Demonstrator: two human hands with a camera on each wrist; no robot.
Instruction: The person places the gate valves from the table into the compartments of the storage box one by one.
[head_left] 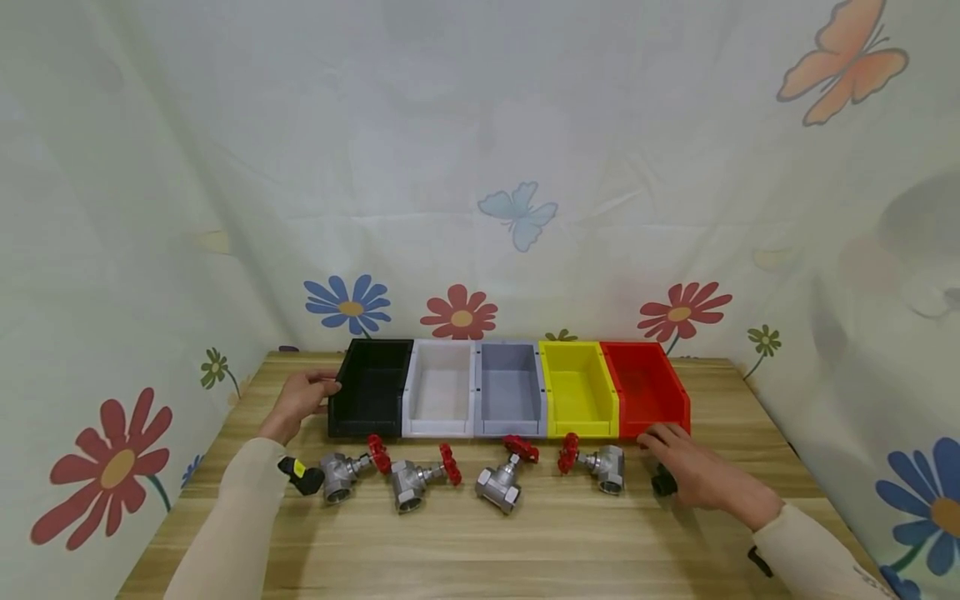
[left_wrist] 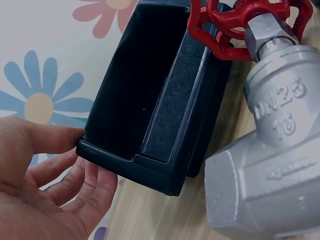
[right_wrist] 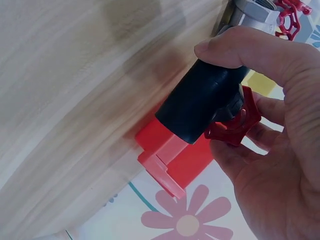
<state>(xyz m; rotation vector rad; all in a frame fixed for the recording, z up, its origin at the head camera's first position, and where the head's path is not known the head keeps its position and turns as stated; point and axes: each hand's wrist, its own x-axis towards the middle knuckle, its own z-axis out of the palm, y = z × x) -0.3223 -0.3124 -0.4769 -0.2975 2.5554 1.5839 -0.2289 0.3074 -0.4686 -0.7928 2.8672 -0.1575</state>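
Observation:
My left hand [head_left: 300, 400] is at the left side of the black bin [head_left: 371, 390]. In the left wrist view its thumb touches the bin's front corner, and the loosely bent fingers lie beside the outer wall. My right hand [right_wrist: 280, 120] grips a black valve [right_wrist: 202, 102] with a red handwheel [right_wrist: 235, 120]. The thumb lies over the valve's body and the fingers are at the wheel. In the head view this hand covers most of the valve, close to the front corner of the red bin [head_left: 645, 387].
White [head_left: 438, 429], grey [head_left: 511, 429] and yellow [head_left: 581, 429] bins stand in a row between the black and red ones. Before them on the wooden table [head_left: 480, 554] lie several silver valves [head_left: 498, 487] with red handwheels. A flowered cloth [head_left: 480, 125] hangs behind.

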